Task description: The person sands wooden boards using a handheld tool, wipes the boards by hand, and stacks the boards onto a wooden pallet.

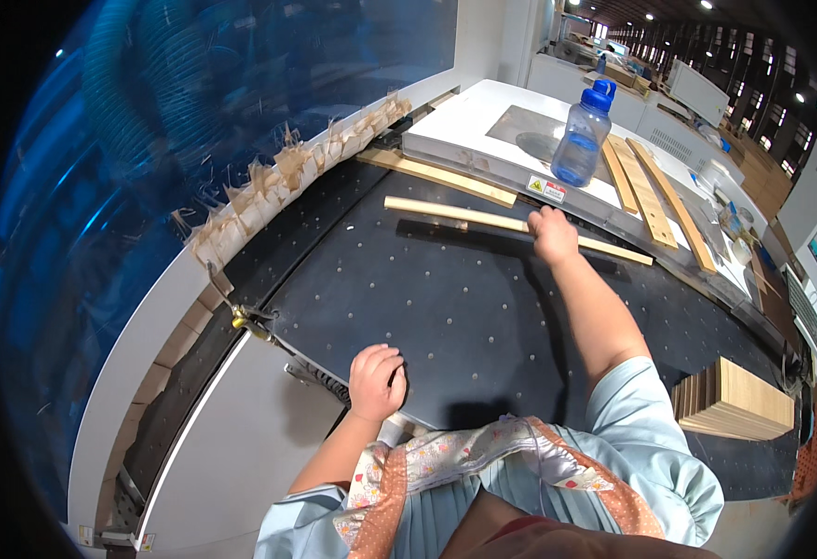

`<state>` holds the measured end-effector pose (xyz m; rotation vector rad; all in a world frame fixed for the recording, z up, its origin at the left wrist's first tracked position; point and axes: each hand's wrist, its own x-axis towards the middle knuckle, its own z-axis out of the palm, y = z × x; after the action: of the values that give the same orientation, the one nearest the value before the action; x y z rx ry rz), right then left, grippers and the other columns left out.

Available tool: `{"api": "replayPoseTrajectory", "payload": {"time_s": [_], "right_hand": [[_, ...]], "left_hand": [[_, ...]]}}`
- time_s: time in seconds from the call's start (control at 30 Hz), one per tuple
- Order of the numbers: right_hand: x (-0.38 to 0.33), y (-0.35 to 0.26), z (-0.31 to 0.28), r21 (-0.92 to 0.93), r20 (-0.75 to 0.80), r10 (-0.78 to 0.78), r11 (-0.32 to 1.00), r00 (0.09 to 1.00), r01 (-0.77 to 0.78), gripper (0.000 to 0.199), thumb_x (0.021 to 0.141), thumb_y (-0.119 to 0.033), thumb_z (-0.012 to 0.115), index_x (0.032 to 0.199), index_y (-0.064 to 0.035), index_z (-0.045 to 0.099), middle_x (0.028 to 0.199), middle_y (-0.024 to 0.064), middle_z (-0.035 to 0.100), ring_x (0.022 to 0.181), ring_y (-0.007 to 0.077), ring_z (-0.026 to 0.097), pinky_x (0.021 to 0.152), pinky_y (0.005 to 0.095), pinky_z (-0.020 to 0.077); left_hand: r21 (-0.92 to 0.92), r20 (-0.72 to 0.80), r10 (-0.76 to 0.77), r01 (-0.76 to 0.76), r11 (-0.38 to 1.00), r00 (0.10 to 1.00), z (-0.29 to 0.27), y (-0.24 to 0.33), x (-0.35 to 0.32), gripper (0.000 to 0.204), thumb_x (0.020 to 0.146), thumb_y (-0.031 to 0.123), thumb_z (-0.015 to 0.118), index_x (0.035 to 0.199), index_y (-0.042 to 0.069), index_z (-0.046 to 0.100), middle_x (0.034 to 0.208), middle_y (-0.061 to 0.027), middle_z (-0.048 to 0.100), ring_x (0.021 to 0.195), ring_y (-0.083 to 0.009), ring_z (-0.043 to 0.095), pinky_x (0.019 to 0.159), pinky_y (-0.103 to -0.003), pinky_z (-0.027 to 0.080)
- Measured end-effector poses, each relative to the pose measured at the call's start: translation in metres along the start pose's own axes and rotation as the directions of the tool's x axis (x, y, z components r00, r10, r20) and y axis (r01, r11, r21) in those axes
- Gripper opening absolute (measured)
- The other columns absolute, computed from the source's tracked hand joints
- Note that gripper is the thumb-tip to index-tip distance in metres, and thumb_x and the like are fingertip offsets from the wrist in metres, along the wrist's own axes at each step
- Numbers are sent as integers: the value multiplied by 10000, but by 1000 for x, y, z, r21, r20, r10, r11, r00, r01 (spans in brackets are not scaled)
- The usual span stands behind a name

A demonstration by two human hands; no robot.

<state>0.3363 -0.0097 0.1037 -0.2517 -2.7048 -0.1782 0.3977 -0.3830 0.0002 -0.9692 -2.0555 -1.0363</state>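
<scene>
My right hand [551, 233] is closed around a long, narrow wooden strip [464, 213], near the strip's middle. The strip's shadow falls apart from it on the black table, so it seems held a little above the surface. At the table's near edge is my left hand [376, 380], its fingers curled in and no object showing in them. Beyond the held strip, another wooden strip [446, 178] lies along the base of the white machine housing.
The black table [427, 307] is dotted with small studs. On the white housing [464, 112] stand a blue water bottle [583, 140] and several wooden slats [646, 191]. Stacked boards [733, 401] sit at right. A yellow-handled air gun [252, 321] hangs by the left edge.
</scene>
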Motion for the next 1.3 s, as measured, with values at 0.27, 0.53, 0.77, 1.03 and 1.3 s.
{"api": "replayPoseTrajectory", "payload": {"time_s": [0.27, 0.53, 0.77, 1.03, 1.3], "right_hand": [[-12, 4, -57, 26, -81, 100, 995, 992, -98, 137, 716, -60, 507, 827, -119, 561, 883, 114, 567, 849, 319, 580, 710, 418, 471], [-24, -15, -61, 92, -6, 162, 983, 987, -161, 195, 677, -121, 638, 856, -105, 561, 914, 97, 573, 873, 307, 583, 729, 410, 466], [-22, -12, -64, 160, 3, 299, 942, 954, -296, 266, 666, -180, 724, 862, -94, 566, 922, 93, 576, 902, 300, 573, 754, 400, 461], [-28, -5, -65, 208, 41, 310, 927, 950, -311, 266, 666, -176, 722, 867, -91, 570, 927, 91, 575, 912, 295, 571, 765, 397, 459], [-38, 5, -46, 231, 76, 288, 926, 955, -298, 254, 666, -165, 702, 876, -101, 573, 937, 98, 577, 920, 303, 575, 778, 400, 466]], "left_hand": [[-17, -615, -465, 579, 816, 637, -73, -105, -30, 429, 723, 91, 631, 1113, -19, 490, 1121, -180, 486, 1093, -328, 434, 929, -405, 346], [242, -344, -569, 656, 715, 747, -99, -195, -18, 428, 858, 258, 572, 1142, -50, 482, 1099, -228, 532, 1045, -379, 480, 928, -428, 355], [269, -247, -267, 331, 905, 931, -104, -205, 13, 179, 865, 133, 541, 964, -16, 553, 803, -172, 557, 808, -323, 531, 758, -402, 418], [-270, 149, -585, 602, 751, 797, -98, -117, 23, 175, 917, 178, 466, 957, 8, 454, 744, -121, 575, 687, -212, 574, 649, -327, 449], [556, 537, -706, 435, 708, 463, -112, -35, -2, 422, 905, 334, 434, 1114, -33, 426, 911, -271, 602, 872, -414, 580, 758, -487, 445]]}}
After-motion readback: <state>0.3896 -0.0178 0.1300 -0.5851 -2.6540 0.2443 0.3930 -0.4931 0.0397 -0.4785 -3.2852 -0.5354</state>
